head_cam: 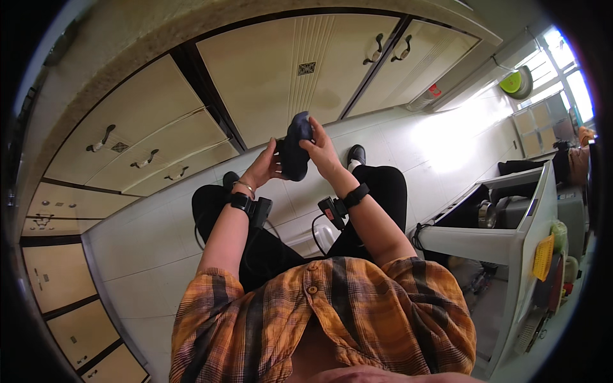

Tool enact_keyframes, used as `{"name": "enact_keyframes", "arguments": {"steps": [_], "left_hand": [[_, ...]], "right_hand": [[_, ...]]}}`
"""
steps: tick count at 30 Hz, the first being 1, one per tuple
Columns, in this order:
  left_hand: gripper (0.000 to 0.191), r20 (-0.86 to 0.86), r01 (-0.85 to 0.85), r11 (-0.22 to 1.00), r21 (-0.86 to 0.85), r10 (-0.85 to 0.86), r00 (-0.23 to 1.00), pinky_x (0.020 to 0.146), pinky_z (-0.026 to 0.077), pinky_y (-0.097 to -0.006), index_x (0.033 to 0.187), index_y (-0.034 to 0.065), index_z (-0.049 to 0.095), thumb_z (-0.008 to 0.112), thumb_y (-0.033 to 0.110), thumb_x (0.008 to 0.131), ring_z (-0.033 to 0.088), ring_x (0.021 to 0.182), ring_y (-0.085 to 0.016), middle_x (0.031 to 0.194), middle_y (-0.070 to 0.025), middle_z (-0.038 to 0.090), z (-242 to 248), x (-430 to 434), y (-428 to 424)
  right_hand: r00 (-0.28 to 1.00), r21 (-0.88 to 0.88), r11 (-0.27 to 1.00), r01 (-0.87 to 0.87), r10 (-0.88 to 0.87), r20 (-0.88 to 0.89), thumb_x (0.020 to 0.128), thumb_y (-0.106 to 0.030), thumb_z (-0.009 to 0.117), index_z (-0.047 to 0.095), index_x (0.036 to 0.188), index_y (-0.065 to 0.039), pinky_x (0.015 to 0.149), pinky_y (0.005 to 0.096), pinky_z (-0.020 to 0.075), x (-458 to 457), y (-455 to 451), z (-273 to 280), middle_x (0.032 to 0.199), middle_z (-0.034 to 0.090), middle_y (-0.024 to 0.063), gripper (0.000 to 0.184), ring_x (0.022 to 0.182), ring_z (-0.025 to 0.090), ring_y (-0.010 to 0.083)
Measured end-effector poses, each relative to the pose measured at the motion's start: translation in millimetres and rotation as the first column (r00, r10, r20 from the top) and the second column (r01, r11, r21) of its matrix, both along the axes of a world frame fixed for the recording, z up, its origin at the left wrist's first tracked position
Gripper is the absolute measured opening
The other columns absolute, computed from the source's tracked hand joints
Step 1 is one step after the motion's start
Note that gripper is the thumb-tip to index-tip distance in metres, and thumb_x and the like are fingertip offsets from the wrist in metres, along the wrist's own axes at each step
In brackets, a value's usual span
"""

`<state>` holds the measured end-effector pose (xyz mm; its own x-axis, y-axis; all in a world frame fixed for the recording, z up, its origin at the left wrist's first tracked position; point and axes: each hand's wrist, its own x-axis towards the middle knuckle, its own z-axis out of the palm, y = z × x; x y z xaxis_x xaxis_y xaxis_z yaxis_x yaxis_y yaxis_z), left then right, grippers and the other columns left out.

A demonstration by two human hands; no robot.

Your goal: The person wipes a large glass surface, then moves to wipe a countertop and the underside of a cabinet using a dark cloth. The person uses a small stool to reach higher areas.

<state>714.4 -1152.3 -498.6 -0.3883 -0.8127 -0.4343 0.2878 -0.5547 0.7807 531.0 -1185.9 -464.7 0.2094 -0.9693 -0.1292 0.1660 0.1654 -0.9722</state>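
A dark navy bundle of soft cloth (294,153), possibly a rolled sock, is held up in front of my knees between both hands. My right hand (323,151) pinches its upper right edge between thumb and fingers. On the other side, my left hand (261,165) holds the bundle's lower left, with the thumb raised and the fingers partly hidden behind the cloth. Each wrist carries a black strap with a small device: one on the left wrist (251,209), another on the right wrist (337,209). A bracelet circles my left wrist too.
Cream cabinet doors (258,72) and drawers (148,158) stand ahead under a stone countertop (110,67). Pale tiles (143,253) cover the floor. At right is a white open-topped frame (464,237) with a metal pot (487,214); a yellow basket (543,258) hangs outside it.
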Motion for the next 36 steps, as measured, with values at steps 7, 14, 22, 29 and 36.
{"name": "enact_keyframes", "arguments": {"steps": [7, 14, 22, 29, 36], "left_hand": [[0.063, 0.088, -0.135, 0.985, -0.111, 0.145, 0.986, 0.081, 0.056, -0.0403, 0.135, 0.0131, 0.044, 0.055, 0.055, 0.091, 0.06, 0.106, -0.019, 0.123, -0.0066, 0.055, 40.3, -39.7, 29.5], [0.034, 0.226, -0.251, 0.939, -0.236, 0.304, 0.925, 0.077, 0.054, -0.0317, 0.119, 0.0044, 0.055, 0.059, 0.022, 0.091, 0.064, 0.087, -0.016, 0.099, -0.0048, 0.065, 22.9, -53.3, 37.7], [0.025, 0.283, -0.447, 0.866, -0.224, 0.497, 0.821, 0.075, 0.054, -0.0311, 0.113, 0.0019, 0.057, 0.057, 0.014, 0.091, 0.064, 0.083, -0.016, 0.099, -0.0064, 0.065, -10.2, -55.0, 23.9], [0.022, 0.381, -0.493, 0.869, -0.026, 0.465, 0.799, 0.071, 0.054, -0.0315, 0.108, 0.0015, 0.061, 0.051, 0.016, 0.096, 0.066, 0.079, -0.017, 0.092, -0.0066, 0.067, -15.6, -62.2, 9.8], [0.023, 0.359, -0.527, 0.836, 0.151, 0.45, 0.818, 0.076, 0.055, -0.0357, 0.11, 0.0011, 0.059, 0.049, 0.018, 0.098, 0.065, 0.086, -0.02, 0.099, -0.0078, 0.065, -99.2, -58.9, -53.9]], "right_hand": [[0.92, -0.124, 0.963, -0.239, 0.184, -0.345, 0.079, -0.024, 0.059, 0.049, 0.136, -0.001, 0.096, 0.0332, 0.0445, -11.3, 32.8, -7.1, 0.114, 0.06, 0.0209, 0.062, 0.108, 0.059, 0.0313], [0.942, 0.158, 0.932, -0.327, 0.334, -0.024, 0.088, -0.025, 0.056, 0.05, 0.136, -0.002, 0.082, 0.0324, 0.0463, -32.8, 49.4, 5.1, 0.115, 0.058, 0.0098, 0.054, 0.101, 0.054, 0.0181], [0.976, 0.283, 0.941, -0.187, 0.211, -0.058, 0.094, -0.024, 0.055, 0.051, 0.134, -0.003, 0.079, 0.0386, 0.0535, -62.4, 19.3, -29.1, 0.123, 0.059, 0.0114, 0.045, 0.101, 0.063, 0.025], [0.992, 0.248, 0.963, 0.103, -0.082, -0.093, 0.09, -0.016, 0.054, 0.058, 0.12, 0.001, 0.076, 0.0354, 0.0533, -110.3, -79.8, -25.1, 0.106, 0.066, 0.0091, 0.035, 0.092, 0.066, 0.0217], [0.954, 0.434, 0.861, 0.266, -0.301, 0.011, 0.092, -0.014, 0.049, 0.056, 0.121, 0.002, 0.079, 0.0316, 0.053, -143.2, -122.2, -70.5, 0.103, 0.065, 0.0087, 0.034, 0.09, 0.065, 0.0191]]}}
